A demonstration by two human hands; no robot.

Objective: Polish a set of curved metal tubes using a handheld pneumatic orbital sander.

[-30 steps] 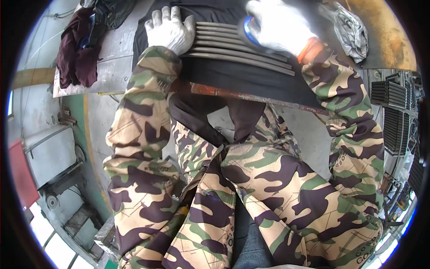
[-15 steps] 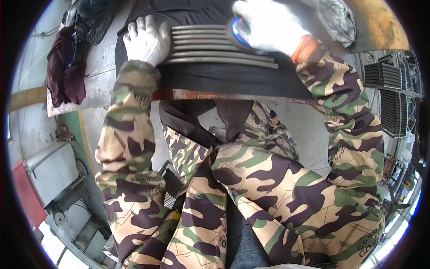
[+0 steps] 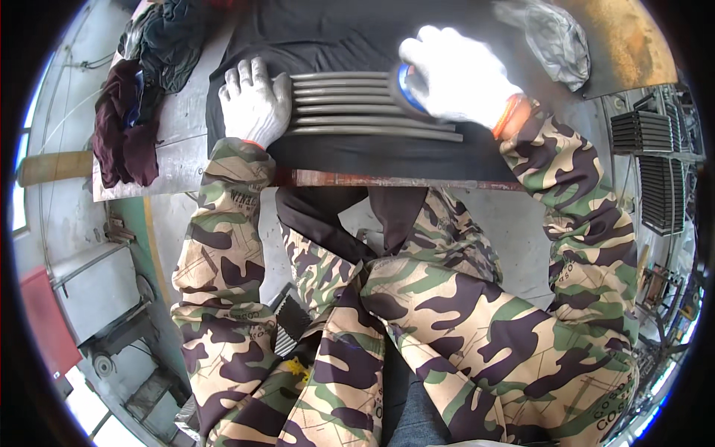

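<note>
Several grey metal rods (image 3: 342,102) lie side by side, running left to right, on a black cloth (image 3: 372,156) spread over the table. My left hand (image 3: 255,104), in a white glove, rests flat at the rods' left ends with its fingers stretched out. Over their right part, my white-gloved right hand (image 3: 465,78) is closed on a blue-edged pad (image 3: 407,88). Only the pad's left rim shows; the glove covers the remainder, and its exact kind is hidden. The pad and right hand hide part of the upper rods, while the lower rods' right ends show below the hand.
Crumpled dark clothes (image 3: 126,127) lie on the table's left side. A grey plastic bag (image 3: 555,41) sits at the far right beside a rusty brown surface (image 3: 633,45). Dark bars (image 3: 659,186) are stacked right of the table. The table's reddish front edge (image 3: 335,179) faces my lap.
The whole scene sits lower and slightly farther right in the picture. Both hands keep about the same places relative to the rods, and the right hand still holds the pad.
</note>
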